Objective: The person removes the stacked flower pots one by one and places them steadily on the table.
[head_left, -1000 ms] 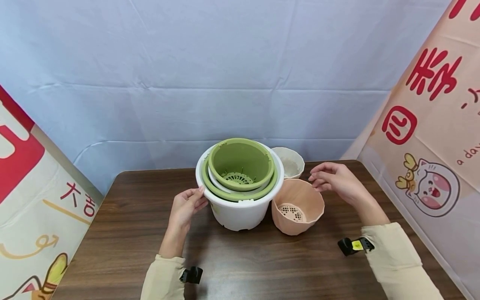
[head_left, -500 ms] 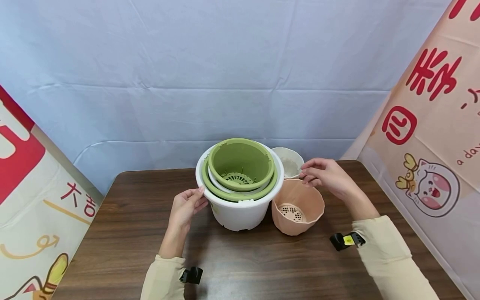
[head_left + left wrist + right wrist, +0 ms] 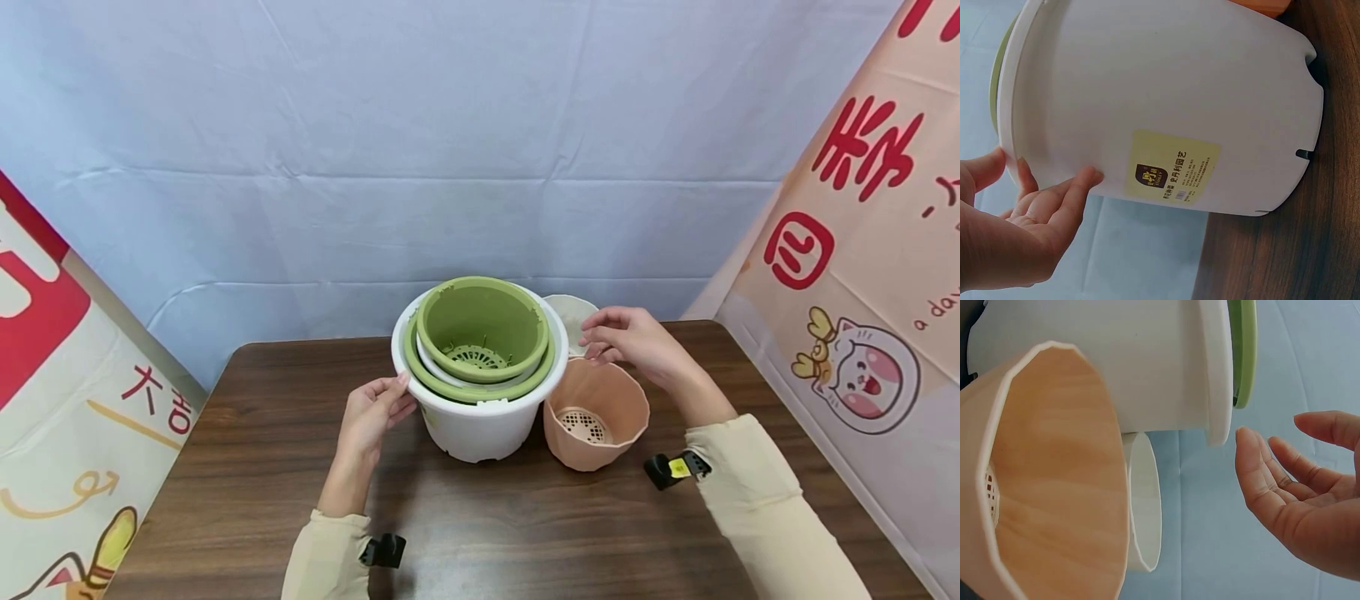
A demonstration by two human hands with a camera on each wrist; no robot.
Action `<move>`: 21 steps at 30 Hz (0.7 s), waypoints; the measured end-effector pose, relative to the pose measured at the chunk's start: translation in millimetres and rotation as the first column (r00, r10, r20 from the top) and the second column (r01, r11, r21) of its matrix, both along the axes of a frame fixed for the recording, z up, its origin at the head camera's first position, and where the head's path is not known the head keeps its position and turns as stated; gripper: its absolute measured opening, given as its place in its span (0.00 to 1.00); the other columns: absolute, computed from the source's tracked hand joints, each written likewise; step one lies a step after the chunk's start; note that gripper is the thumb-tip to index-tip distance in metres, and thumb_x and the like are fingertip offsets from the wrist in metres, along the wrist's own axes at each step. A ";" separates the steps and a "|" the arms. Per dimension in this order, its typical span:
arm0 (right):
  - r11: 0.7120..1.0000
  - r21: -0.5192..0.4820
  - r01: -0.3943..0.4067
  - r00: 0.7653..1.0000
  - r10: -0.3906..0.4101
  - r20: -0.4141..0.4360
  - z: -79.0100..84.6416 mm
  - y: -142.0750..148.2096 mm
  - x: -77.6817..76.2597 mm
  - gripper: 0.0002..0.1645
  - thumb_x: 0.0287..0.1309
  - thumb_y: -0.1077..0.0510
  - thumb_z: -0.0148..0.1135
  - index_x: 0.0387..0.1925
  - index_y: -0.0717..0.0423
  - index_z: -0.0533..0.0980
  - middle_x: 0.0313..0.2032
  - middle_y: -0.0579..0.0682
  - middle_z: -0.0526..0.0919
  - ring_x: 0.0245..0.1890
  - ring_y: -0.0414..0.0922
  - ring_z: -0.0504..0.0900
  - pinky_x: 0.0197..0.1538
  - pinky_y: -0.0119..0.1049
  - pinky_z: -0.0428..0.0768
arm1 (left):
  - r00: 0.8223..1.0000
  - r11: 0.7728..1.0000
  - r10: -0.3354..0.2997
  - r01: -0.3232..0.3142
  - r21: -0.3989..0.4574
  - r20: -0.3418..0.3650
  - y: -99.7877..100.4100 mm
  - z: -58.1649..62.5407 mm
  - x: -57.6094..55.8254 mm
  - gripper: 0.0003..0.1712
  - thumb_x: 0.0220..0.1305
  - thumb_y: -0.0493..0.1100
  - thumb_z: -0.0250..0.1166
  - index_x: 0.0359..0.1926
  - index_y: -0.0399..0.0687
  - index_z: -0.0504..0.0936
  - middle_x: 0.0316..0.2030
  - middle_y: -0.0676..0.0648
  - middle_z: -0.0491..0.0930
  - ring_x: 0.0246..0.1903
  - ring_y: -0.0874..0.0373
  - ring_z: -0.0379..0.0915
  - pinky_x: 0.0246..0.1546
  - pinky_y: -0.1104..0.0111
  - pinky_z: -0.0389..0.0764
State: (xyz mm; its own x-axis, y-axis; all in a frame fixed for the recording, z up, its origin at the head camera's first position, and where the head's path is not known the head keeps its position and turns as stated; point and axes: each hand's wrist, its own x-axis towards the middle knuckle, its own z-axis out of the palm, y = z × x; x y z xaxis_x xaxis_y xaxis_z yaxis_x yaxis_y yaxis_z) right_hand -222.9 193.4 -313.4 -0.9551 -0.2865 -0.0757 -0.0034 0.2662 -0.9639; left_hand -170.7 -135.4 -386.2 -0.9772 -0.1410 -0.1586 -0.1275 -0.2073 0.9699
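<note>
A large white flowerpot [image 3: 480, 432] stands upright on the table, with green and white pots nested inside it. The innermost green pot [image 3: 487, 321] rises above the white rim. My left hand [image 3: 369, 417] pinches the white pot's rim at its left side, thumb on the rim and fingers beneath; the left wrist view shows a yellow label [image 3: 1172, 169] on the pot's wall. Fingers loosely bent and holding nothing, my right hand [image 3: 633, 337] hovers above the peach faceted pot [image 3: 600, 383] and the small white pot [image 3: 567, 310]. In the right wrist view its fingertips are near the large pot's rim.
The wooden table [image 3: 480, 525] ends at a pale blue backdrop [image 3: 375, 167] behind the pots. Printed cloths hang at the left and right sides. The peach pot stands close against the large white pot's right side, with the small white pot behind it.
My right hand has moved left, from beside the peach pot to above its back edge and over the small white pot. The left hand and the pots have stayed still.
</note>
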 end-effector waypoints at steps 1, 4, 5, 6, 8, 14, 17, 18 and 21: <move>1.000 -0.002 0.000 1.000 0.000 0.000 0.3 -1.2 -0.5 0.15 0.60 0.67 0.49 0.45 0.76 0.66 0.34 0.61 0.76 0.29 0.45 0.80 0.38 0.41 0.82 | 1.000 1.000 0.000 0.000 -0.001 0.000 0.1 0.3 0.2 0.12 0.63 0.38 0.58 0.37 0.29 0.73 0.26 0.49 0.79 0.29 0.62 0.78 0.41 0.63 0.80; 1.000 -0.005 -0.002 1.000 0.002 0.001 0.6 -4.6 -2.3 0.14 0.60 0.67 0.49 0.45 0.76 0.66 0.35 0.63 0.76 0.29 0.45 0.80 0.38 0.42 0.82 | 1.000 1.000 0.001 -0.001 0.000 0.000 0.3 1.0 0.7 0.11 0.63 0.38 0.58 0.37 0.29 0.73 0.26 0.49 0.79 0.29 0.62 0.78 0.41 0.63 0.80; 1.000 -0.007 -0.003 1.000 0.003 0.003 0.6 -5.7 -2.9 0.15 0.59 0.67 0.49 0.45 0.76 0.66 0.35 0.63 0.76 0.29 0.46 0.80 0.38 0.42 0.82 | 1.000 1.000 0.001 -0.001 0.000 0.000 0.4 1.0 0.4 0.11 0.63 0.37 0.58 0.37 0.29 0.73 0.26 0.49 0.79 0.29 0.62 0.78 0.41 0.63 0.80; 1.000 -0.010 -0.005 1.000 0.005 0.004 0.8 -7.2 -3.2 0.15 0.59 0.67 0.49 0.45 0.77 0.66 0.35 0.63 0.76 0.29 0.46 0.80 0.38 0.42 0.82 | 1.000 1.000 0.000 0.000 -0.001 -0.002 0.4 1.3 0.9 0.11 0.63 0.38 0.58 0.37 0.29 0.73 0.26 0.49 0.79 0.29 0.63 0.78 0.41 0.63 0.80; 1.000 -0.012 -0.010 1.000 0.010 0.004 0.8 -10.0 -4.1 0.16 0.59 0.67 0.49 0.45 0.78 0.66 0.35 0.63 0.76 0.29 0.46 0.80 0.38 0.43 0.82 | 1.000 1.000 -0.003 0.003 -0.003 -0.004 0.1 1.6 1.5 0.12 0.63 0.38 0.59 0.37 0.29 0.73 0.27 0.49 0.79 0.29 0.63 0.78 0.41 0.64 0.80; 0.999 -0.009 -0.038 0.999 0.038 0.006 3.0 -18.7 -6.3 0.18 0.59 0.67 0.51 0.46 0.79 0.65 0.33 0.62 0.77 0.29 0.47 0.80 0.37 0.42 0.82 | 1.000 1.000 -0.007 0.007 -0.005 -0.002 -0.7 1.5 1.7 0.12 0.63 0.39 0.59 0.37 0.29 0.73 0.27 0.49 0.80 0.29 0.63 0.79 0.42 0.63 0.79; 0.999 -0.003 -0.040 0.999 0.040 0.017 4.9 -22.4 -7.6 0.18 0.59 0.67 0.51 0.46 0.79 0.65 0.34 0.64 0.77 0.29 0.47 0.80 0.36 0.40 0.82 | 1.000 1.000 -0.007 0.007 -0.004 -0.003 -0.6 1.5 1.8 0.12 0.63 0.39 0.59 0.37 0.29 0.73 0.27 0.49 0.79 0.29 0.63 0.79 0.42 0.63 0.80; 0.999 -0.003 -0.040 0.999 0.040 0.023 5.3 -23.4 -8.3 0.18 0.59 0.67 0.50 0.46 0.79 0.65 0.35 0.64 0.77 0.29 0.47 0.80 0.35 0.40 0.82 | 1.000 1.000 -0.007 0.007 -0.004 -0.004 -0.5 1.5 1.8 0.12 0.63 0.39 0.59 0.37 0.29 0.73 0.27 0.49 0.79 0.29 0.63 0.79 0.42 0.63 0.80; 0.999 -0.003 -0.039 0.998 0.039 0.043 5.9 -25.4 -9.9 0.18 0.60 0.67 0.49 0.47 0.79 0.64 0.35 0.66 0.76 0.28 0.46 0.80 0.36 0.40 0.82 | 1.000 1.000 -0.007 0.007 -0.004 -0.006 -0.2 1.3 1.4 0.12 0.63 0.38 0.59 0.37 0.29 0.73 0.27 0.49 0.80 0.30 0.63 0.79 0.41 0.63 0.80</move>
